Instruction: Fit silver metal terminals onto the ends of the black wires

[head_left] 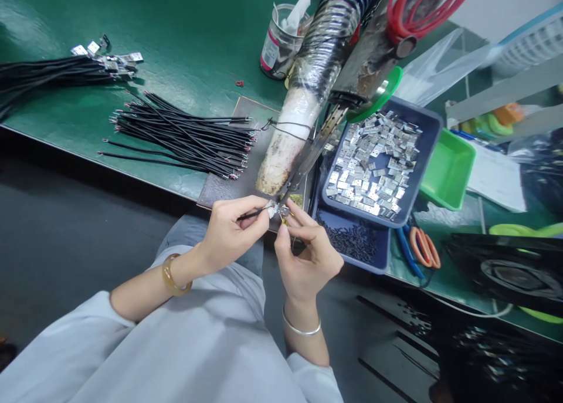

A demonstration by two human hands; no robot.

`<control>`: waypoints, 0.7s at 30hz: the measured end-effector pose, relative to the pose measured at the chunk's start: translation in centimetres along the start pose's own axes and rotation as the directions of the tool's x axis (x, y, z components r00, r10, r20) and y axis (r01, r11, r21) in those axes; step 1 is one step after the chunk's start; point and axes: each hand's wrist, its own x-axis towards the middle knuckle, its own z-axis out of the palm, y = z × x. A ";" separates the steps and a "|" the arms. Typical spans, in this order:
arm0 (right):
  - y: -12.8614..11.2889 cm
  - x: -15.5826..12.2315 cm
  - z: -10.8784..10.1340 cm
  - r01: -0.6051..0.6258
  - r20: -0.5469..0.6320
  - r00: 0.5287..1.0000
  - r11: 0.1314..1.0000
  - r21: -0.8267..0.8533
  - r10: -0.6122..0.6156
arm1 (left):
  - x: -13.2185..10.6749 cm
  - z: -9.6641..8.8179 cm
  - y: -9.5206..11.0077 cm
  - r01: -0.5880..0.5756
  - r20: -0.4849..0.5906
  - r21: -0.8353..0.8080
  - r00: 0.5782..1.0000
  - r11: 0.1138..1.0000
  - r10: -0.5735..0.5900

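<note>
A: Position of the workpiece?
B: One black cable (248, 215), its metal connector (272, 209) at the end, between the two hands, just below the tip of the soldering iron (303, 162). Cable axis runs crosswise, left to right, rising slightly toward the connector; iron slopes down from upper right.

A: Nearer hand?
B: Left hand (235, 230): thumb and fingers pinch the cable close behind the connector. Right hand (308, 253) comes from the opposite side, fingertips just beside the connector, fingers curled. A thin yellowish strand shows there; whether the fingers grip it, or the connector, I cannot tell at this blur.

A: Counts?
B: Hands, two. Iron, one. White-ended hose (285, 133), one, beside the iron. Cable bundles, two: the bare-ended bundle (185, 134) partly on the grey board, the connector-ended bundle (57, 71) farther left. Blue trays, two: the upper tray (433, 142) with loose connectors, the lower tray (382, 256) with small black parts. Green bin (448, 168), one. Jar (281, 45), one. Loose connectors and bundled cables overlap; no tally entered.
</note>
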 end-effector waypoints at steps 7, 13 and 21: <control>-0.2 0.4 0.1 0.011 -0.001 1.000 0.999 -0.033 -0.011 | -0.1 -0.1 -0.2 0.037 0.006 0.035 0.999 0.999 -0.037; -0.4 0.5 0.0 0.016 -0.024 1.000 1.000 0.002 -0.016 | 0.1 0.1 0.2 -0.009 -0.018 0.003 1.000 1.000 0.009; -0.3 0.1 -0.2 0.002 0.040 0.999 1.000 0.006 -0.002 | -0.4 -0.1 -0.1 0.041 0.006 0.002 0.999 0.999 -0.041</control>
